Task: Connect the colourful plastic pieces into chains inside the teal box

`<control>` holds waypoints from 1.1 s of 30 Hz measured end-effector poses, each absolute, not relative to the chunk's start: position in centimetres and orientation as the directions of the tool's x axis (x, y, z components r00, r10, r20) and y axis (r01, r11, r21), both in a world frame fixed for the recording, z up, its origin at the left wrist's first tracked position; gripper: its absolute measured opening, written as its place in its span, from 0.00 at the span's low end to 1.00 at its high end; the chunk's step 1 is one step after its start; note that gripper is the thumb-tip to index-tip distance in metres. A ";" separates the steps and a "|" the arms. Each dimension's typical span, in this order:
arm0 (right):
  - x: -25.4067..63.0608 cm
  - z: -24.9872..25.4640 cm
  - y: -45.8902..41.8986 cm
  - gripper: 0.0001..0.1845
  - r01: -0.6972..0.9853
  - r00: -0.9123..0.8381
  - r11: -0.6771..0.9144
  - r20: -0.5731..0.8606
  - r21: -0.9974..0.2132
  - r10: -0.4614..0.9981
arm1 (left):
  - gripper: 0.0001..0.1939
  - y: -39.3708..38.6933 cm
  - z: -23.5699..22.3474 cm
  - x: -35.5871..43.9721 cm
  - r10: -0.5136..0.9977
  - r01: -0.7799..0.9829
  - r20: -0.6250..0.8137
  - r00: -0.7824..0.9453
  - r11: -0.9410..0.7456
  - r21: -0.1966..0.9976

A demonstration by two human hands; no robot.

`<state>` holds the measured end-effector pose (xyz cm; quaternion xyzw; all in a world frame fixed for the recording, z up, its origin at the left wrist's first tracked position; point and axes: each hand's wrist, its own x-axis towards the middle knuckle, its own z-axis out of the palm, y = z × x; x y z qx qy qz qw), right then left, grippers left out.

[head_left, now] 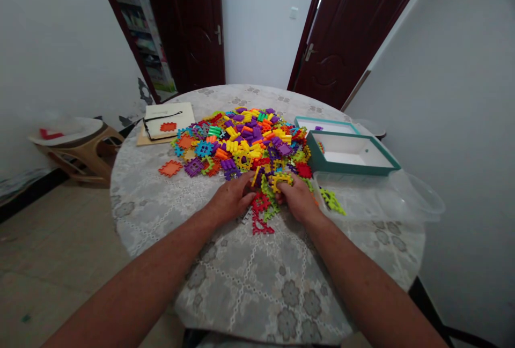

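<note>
My right hand is closed on a yellow square building piece with notched edges and an open middle. At the front of the pile, my left hand has its fingers curled at another yellow piece, seen edge-on; a firm grip on it is hard to make out. Between and below the hands lie red notched pieces and green pieces. Just beyond them rises a large heap of colourful plastic building pieces, with yellow, purple and orange tube-like parts on top.
To the right stand a green-edged box, its lid and a clear plastic tray beside a lime-green piece. A notebook with dark-framed glasses lies at left. A patterned cloth covers the round table.
</note>
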<state>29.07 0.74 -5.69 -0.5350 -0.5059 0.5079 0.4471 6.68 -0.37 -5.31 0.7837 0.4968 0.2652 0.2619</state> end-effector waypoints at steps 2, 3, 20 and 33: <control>29.1 -5.7 0.8 0.12 0.105 0.017 -0.113 -0.112 -0.988 0.994 | 0.27 -0.3 -5.4 6.7 0.913 0.661 0.169 0.372 -0.389 0.642; 29.1 -5.7 0.8 0.12 0.104 0.030 -0.124 -0.121 -0.987 0.992 | 0.25 -0.3 -5.4 6.7 0.908 0.670 0.177 0.379 -0.401 0.624; 28.7 -5.4 0.5 0.24 -0.245 -0.131 -0.175 -0.147 -0.954 0.980 | 0.11 -0.3 -4.5 6.4 0.946 0.674 0.216 0.241 -0.323 0.664; 28.7 -5.5 0.3 0.19 -0.185 -0.156 -0.171 -0.143 -0.968 0.977 | 0.15 -0.3 -3.8 6.4 0.954 0.559 0.171 0.248 -0.284 0.779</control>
